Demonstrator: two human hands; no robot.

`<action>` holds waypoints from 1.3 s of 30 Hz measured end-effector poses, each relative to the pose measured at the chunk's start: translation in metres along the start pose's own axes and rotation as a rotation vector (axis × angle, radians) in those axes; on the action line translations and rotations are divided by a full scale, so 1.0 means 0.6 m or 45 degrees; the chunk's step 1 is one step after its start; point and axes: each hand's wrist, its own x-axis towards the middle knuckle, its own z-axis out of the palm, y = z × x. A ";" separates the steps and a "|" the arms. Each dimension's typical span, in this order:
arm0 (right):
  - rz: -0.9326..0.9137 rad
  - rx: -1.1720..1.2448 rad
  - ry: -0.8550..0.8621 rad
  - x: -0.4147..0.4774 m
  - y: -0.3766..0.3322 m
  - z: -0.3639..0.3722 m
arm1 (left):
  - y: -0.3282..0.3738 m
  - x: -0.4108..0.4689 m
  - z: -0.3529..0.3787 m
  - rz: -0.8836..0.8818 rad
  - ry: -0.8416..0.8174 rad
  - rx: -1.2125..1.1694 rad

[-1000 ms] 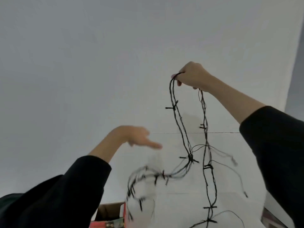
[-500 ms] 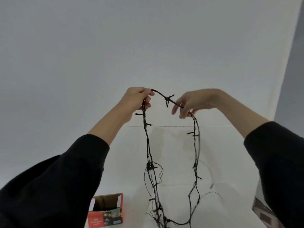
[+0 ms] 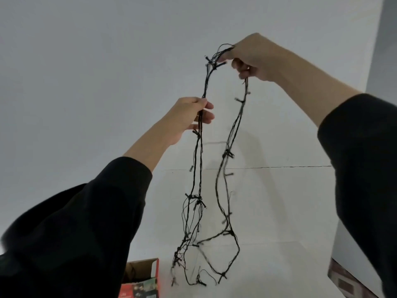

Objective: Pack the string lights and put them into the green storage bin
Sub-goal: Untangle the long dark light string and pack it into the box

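Black, thin wire made up the string lights (image 3: 228,154): limp, light, and studded with stubby little bulbs that stuck out sideways and looked ready to snag one another. They hung in long loops above the smooth white tabletop (image 3: 279,211); I could not tell whether the lowest tails touched it. My right hand (image 3: 253,59), raised high, had its fingers curled round the gathered top of the loops. My left hand (image 3: 187,117), lower, pinched two strands between thumb and fingertips. I judged the gathered bends the only sound hold, and the bulbs fragile. An open cardboard box (image 3: 148,274) with a red printed front sat below. No green bin showed.
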 end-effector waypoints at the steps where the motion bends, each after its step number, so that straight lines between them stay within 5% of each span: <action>1: 0.007 0.012 -0.022 -0.002 -0.003 0.002 | 0.000 -0.001 -0.001 -0.009 0.005 -0.006; 10: 0.025 -0.245 -0.302 -0.011 -0.004 0.001 | 0.025 0.009 0.001 0.036 -0.198 -0.083; 18: 0.090 -0.641 -0.408 -0.015 0.015 -0.028 | 0.072 0.036 -0.020 0.176 0.060 0.048; 23: 0.094 -0.358 -0.320 -0.012 0.012 -0.019 | 0.093 0.044 -0.009 0.206 0.067 0.238; 30: -0.096 -0.554 -0.308 -0.005 -0.014 -0.025 | 0.098 0.054 -0.010 0.269 0.120 0.239; 34: -0.156 -0.718 -0.490 -0.010 -0.025 -0.015 | 0.097 0.053 -0.011 0.282 0.125 0.232; 39: -0.289 -0.548 -0.183 -0.005 -0.029 -0.001 | 0.079 0.050 0.000 0.209 0.156 0.018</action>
